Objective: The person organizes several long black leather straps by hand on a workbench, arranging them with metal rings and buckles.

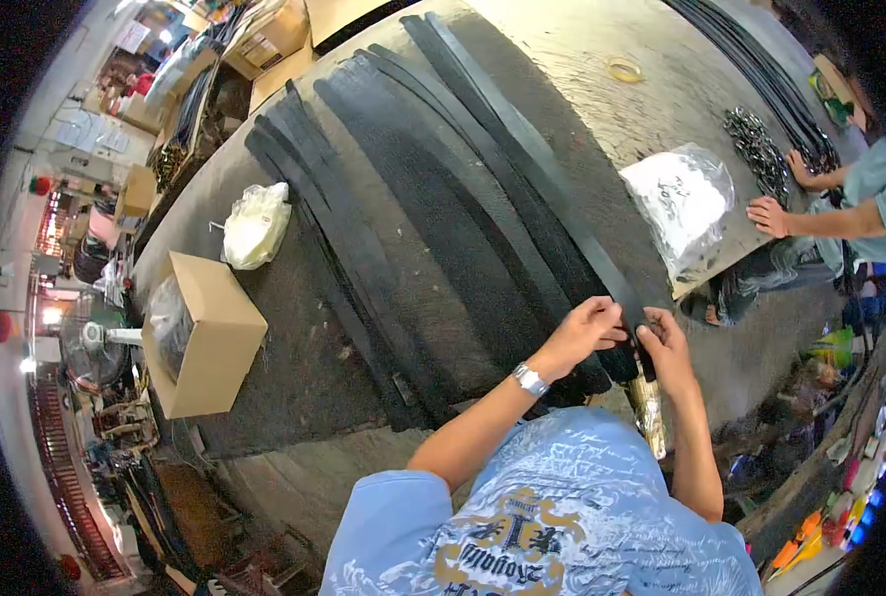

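Fingers point(606, 306) on the left hand point(569, 346) are bent, and their tips are close together, right over the near end of a long black strip point(574, 214). I can't tell if they have hold of it. The right hand point(669, 358) has its thumb and curled fingers almost together, and they pinch the edge of that same strip. Say the hands are the middle of a clock, with twelve straight ahead of the person. The strip runs away from the hands toward 11 o'clock, flat on a big dark table point(309, 382). Lots more black strips point(413, 169) lie next to it, from 9 to 11 o'clock, some on top of others. A silver watch point(530, 379) is on the left wrist.

At 9 o'clock sits an open brown box point(220, 358) with a clear bag in it. A bit past 9 is a white bag point(254, 230). Up at 12 is a ring of yellow tape point(624, 70). Near 1 o'clock there is a clear bag with white stuff point(679, 204), and farther out a heap of shiny metal bits point(758, 149). Between 1 and 2, another person's hands point(771, 217) rest by that heap.
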`<state>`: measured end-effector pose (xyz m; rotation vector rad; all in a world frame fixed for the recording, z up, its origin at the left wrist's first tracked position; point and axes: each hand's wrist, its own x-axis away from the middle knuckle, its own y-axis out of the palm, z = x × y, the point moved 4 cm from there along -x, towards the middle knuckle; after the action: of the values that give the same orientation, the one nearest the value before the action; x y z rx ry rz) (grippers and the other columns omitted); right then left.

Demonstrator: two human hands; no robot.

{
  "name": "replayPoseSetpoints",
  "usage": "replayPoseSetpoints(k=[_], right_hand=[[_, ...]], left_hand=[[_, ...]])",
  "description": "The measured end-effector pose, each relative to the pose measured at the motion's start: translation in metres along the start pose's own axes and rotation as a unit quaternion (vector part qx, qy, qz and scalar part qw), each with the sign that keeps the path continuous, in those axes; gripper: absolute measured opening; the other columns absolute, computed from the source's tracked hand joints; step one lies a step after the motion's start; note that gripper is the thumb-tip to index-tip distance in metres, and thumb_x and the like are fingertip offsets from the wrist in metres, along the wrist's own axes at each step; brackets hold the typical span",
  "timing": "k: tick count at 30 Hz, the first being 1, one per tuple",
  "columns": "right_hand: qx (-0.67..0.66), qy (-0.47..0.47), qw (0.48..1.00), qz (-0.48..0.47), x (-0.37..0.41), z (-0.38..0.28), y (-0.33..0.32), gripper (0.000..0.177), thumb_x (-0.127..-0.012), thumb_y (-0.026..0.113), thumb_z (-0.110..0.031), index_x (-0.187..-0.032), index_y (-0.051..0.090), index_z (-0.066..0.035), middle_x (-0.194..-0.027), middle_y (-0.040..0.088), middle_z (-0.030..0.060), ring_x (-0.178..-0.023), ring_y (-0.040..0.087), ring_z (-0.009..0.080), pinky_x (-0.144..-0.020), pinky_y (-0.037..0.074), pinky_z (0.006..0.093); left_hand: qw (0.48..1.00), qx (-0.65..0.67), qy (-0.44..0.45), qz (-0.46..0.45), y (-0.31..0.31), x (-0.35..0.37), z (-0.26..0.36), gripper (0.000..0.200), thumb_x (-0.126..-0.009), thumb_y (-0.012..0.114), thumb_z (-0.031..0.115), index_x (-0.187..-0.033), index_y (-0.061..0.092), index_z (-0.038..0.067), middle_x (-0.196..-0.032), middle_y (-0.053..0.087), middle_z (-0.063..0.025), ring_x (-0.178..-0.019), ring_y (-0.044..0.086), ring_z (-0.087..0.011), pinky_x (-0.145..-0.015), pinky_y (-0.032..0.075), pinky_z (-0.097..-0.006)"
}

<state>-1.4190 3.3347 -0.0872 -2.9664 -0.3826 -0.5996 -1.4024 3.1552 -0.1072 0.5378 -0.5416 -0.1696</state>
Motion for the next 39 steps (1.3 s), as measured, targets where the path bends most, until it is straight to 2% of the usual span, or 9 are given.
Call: replayPoseSetpoints(k=[5,8,12,16,25,29,32,36,39], right_hand=[[0.082,-0.044,0.995,-0.027,0.015,0.001,0.017,0.034,-0.094,0.060,-0.009,-0.125,0.050,0.000,-0.102,0.063,0.0086,-0.090,0.057,0.0131,-0.081,0.047,0.0287],[0.068,-0.031,0.997,-0.029,0.028,0.008,0.019,0.033,-0.094,0.060,-0.009,-0.124,0.049,0.000,-0.102,0.062,0.0086,-0.090,0.057,0.0133,-0.080,0.047,0.0294],[0.037,0.021,0.999,-0.015,0.043,0.014,0.013,0.032,-0.094,0.060,-0.009,-0.122,0.049,0.000,-0.098,0.062,0.0071,-0.088,0.057,0.0135,-0.079,0.048,0.0298],[0.036,0.026,0.999,-0.005,0.048,0.009,0.011,0.028,-0.097,0.057,-0.010,-0.122,0.047,-0.003,-0.094,0.062,0.0048,-0.082,0.056,0.0095,-0.072,0.047,0.0272],[0.084,-0.032,0.996,-0.020,0.037,0.027,0.019,0.027,-0.098,0.057,-0.014,-0.121,0.055,0.000,-0.098,0.064,0.0073,-0.088,0.058,0.0129,-0.079,0.048,0.0299],[0.261,-0.031,0.965,-0.004,0.027,-0.004,0.035,0.026,-0.096,0.058,-0.023,-0.112,0.064,-0.004,-0.105,0.068,0.0180,-0.100,0.065,0.0366,-0.087,0.050,0.0415],[0.300,-0.119,0.946,0.012,0.012,-0.009,0.048,0.028,-0.095,0.059,-0.025,-0.114,0.063,-0.005,-0.106,0.067,0.0180,-0.100,0.064,0.0378,-0.087,0.050,0.0430],[0.446,-0.288,0.841,0.104,-0.006,-0.019,0.056,0.039,-0.088,0.069,-0.022,-0.122,0.059,-0.006,-0.114,0.060,0.0160,-0.104,0.058,0.0365,-0.085,0.049,0.0455],[0.459,-0.288,0.827,0.147,-0.023,-0.016,0.058,0.045,-0.085,0.072,-0.024,-0.123,0.058,-0.005,-0.113,0.057,0.0150,-0.103,0.056,0.0357,-0.084,0.050,0.0458]], left_hand=[[0.993,0.097,0.061,0.021,-0.013,-0.034,0.007,0.023,-0.101,0.056,0.022,-0.113,0.049,0.003,-0.114,0.066,-0.0115,-0.097,0.067,-0.0202,-0.083,0.057,-0.0372],[0.992,0.116,0.036,0.045,-0.020,-0.042,0.018,0.021,-0.102,0.053,0.020,-0.118,0.053,0.007,-0.113,0.067,-0.0103,-0.104,0.066,-0.0217,-0.083,0.058,-0.0388],[0.992,0.105,0.011,0.065,-0.019,-0.051,0.016,0.025,-0.103,0.049,0.020,-0.120,0.048,0.002,-0.120,0.063,-0.0171,-0.103,0.067,-0.0282,-0.086,0.058,-0.0458],[0.993,0.100,0.009,0.067,-0.016,-0.054,0.008,0.017,-0.103,0.048,0.017,-0.112,0.045,0.003,-0.116,0.064,-0.0182,-0.100,0.068,-0.0266,-0.081,0.060,-0.0446],[0.989,0.093,0.051,0.106,-0.025,-0.052,0.027,0.019,-0.102,0.050,0.016,-0.113,0.051,0.001,-0.112,0.066,-0.0158,-0.094,0.070,-0.0252,-0.077,0.060,-0.0409],[0.972,0.069,0.153,0.166,-0.061,-0.054,0.059,0.015,-0.101,0.052,0.016,-0.107,0.054,0.002,-0.104,0.067,-0.0128,-0.083,0.069,-0.0224,-0.066,0.058,-0.0354],[0.952,0.098,0.202,0.209,-0.095,-0.048,0.077,0.015,-0.100,0.057,0.020,-0.103,0.056,0.006,-0.095,0.066,-0.0080,-0.076,0.064,-0.0195,-0.064,0.054,-0.0346],[0.934,0.181,0.185,0.246,-0.117,-0.025,0.087,0.018,-0.098,0.062,0.027,-0.100,0.058,0.010,-0.086,0.061,-0.0012,-0.073,0.060,-0.0148,-0.061,0.052,-0.0322],[0.932,0.194,0.173,0.251,-0.126,-0.015,0.080,0.018,-0.097,0.063,0.027,-0.103,0.058,0.011,-0.087,0.061,-0.0003,-0.079,0.061,-0.0142,-0.065,0.052,-0.0335]])
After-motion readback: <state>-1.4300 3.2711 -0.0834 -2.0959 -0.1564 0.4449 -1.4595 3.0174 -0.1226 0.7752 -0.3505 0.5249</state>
